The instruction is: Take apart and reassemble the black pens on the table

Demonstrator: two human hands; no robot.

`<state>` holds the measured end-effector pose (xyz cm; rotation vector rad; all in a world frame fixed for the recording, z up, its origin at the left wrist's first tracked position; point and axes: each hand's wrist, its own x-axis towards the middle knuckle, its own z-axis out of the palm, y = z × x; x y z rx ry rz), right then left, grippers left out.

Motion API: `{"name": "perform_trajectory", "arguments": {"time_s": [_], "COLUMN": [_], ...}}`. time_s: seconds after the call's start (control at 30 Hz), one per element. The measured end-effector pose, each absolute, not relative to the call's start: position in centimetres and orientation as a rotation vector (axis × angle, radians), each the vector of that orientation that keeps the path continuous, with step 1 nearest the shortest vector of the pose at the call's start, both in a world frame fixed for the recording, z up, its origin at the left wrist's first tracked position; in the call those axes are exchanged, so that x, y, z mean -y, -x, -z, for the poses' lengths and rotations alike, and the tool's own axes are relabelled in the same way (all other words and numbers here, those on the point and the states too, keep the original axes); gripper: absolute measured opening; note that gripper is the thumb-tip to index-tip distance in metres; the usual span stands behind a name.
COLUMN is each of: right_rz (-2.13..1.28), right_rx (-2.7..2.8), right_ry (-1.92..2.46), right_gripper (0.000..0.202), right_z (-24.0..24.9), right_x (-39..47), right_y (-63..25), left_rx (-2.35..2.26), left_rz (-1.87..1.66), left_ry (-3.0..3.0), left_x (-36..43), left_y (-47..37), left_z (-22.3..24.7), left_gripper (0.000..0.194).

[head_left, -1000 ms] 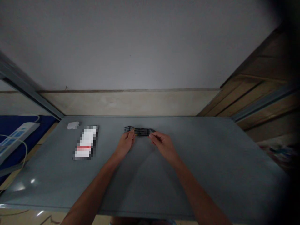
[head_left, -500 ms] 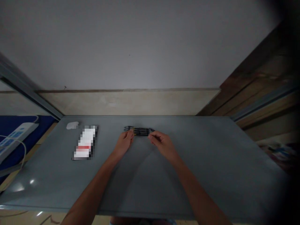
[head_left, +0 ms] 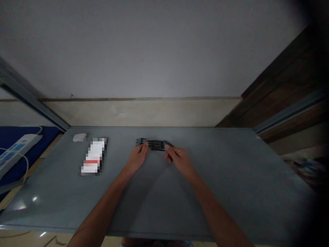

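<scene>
Several slim dark pens (head_left: 155, 144) lie side by side in a small bundle near the back of the grey table. Their left ends look clear or silvery, with a touch of yellow close to my fingers. My left hand (head_left: 136, 157) is closed on the bundle near its left end, thumb on top. At the right end, my right hand (head_left: 181, 159) has thumb and forefinger pinched on the pen tips. One pen lies slightly apart along the near side. The fingertips hide parts of both ends.
A phone (head_left: 93, 156) with a blurred screen lies on the table (head_left: 231, 178) to the left, and a small white case (head_left: 80, 137) sits behind it. Further left is a white power strip (head_left: 19, 151) with a cable on blue cloth. A wall (head_left: 144, 113) stands behind the table.
My right hand has shifted slightly right, its lower fingers now showing more. The pens have spread a little, with one separating along the near side. My left hand has barely moved.
</scene>
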<state>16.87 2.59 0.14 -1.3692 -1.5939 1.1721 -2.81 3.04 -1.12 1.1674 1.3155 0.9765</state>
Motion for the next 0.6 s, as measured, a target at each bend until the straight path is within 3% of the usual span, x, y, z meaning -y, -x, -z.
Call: {"name": "perform_trajectory", "arguments": {"time_s": [0.2,0.3,0.43,0.6], "right_rz": [-1.114,-1.105,-1.131,-1.107], "right_rx": [1.607,1.616,1.594,1.601], "right_ry": [1.257,1.295,1.399,1.316], "right_gripper": [0.027,0.03,0.05,0.033], "right_z": [-0.09,-0.11,-0.04,0.11], "right_x": [-2.88,-2.78,-2.65,-2.99], "right_y": [-16.78,-16.88,-17.11,-17.26], "left_rx": [-1.312,-1.331,-1.328,-1.323], "left_rz": [-0.996,-0.993,-0.955,-0.957], "left_ry": [-1.099,-1.129,-1.176,-1.129], "left_x": [-3.22,-3.25,-3.11,-3.11], "left_y": [2.86,3.0,2.86,2.56], "left_z": [0.77,1.04,1.38,1.02], "left_gripper": [0.049,0.049,0.048,0.048]}}
